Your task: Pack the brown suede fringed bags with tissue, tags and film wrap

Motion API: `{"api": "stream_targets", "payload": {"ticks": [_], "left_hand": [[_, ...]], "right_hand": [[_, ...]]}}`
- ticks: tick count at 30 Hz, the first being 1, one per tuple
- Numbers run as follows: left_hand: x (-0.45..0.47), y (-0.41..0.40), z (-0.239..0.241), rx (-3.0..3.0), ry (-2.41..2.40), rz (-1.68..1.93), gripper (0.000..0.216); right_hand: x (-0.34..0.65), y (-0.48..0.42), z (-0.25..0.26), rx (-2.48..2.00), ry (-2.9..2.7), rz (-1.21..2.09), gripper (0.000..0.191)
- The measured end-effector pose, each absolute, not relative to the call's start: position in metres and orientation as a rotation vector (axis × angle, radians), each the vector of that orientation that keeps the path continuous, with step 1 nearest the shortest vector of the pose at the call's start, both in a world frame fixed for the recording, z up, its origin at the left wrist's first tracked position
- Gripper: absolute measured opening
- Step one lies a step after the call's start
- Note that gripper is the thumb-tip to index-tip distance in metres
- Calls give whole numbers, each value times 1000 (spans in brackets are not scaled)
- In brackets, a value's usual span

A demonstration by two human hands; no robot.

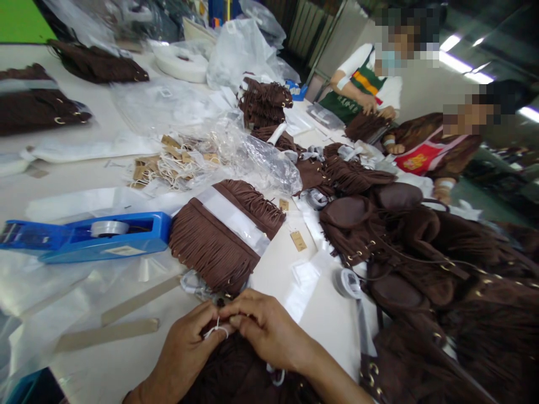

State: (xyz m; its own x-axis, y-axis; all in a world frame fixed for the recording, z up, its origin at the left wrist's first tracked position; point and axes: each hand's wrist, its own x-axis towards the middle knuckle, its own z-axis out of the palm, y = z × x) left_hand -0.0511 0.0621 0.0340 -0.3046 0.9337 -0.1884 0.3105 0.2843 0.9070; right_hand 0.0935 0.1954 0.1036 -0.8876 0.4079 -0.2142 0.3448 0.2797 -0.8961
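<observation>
While pinching white string (217, 327) in the left grip (184, 343), holds the right grip (269, 326) pressed together above near brown bag (233, 367).

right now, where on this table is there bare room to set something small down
Bare table shows between the white sheets and the tape roll, past the right hand. Another patch lies between the lower tan strip and the left hand. Crowded: brown bags heaped at right, and paper tags beside crumpled plastic farther off.
</observation>
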Motion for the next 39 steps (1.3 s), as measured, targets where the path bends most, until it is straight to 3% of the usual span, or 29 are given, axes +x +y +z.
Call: {"api": "stream_targets", "payload": {"ticks": [3,7,13,18,23,30,35,39], "left_hand": [[-54,63,35,1236,1800,1014,26],[-55,66,36,1341,1817,1001,35],[-53,67,41,1214,1774,842,23],[-51,67,42,1232,1759,759,25],[-54,64,40,1273,1811,682,27],[-65,49,32,1102,1855,798,27],[-69,43,30,927,1823,789,29],[-74,43,30,725,1678,933,36]], "right_hand": [[91,191,103,-941,-2467,1702,18],[86,180,100,-1016,-2602,1401,20],[90,181,101,-819,-2743,1243,10],[87,179,103,-888,-2693,1271,10],[83,175,92,-1207,-2171,1566,7],[108,197,83,-1351,-1187,2476,32],[117,208,77,-1354,-962,2564,37],[118,208,63,-1427,-1250,2353,33]]}}
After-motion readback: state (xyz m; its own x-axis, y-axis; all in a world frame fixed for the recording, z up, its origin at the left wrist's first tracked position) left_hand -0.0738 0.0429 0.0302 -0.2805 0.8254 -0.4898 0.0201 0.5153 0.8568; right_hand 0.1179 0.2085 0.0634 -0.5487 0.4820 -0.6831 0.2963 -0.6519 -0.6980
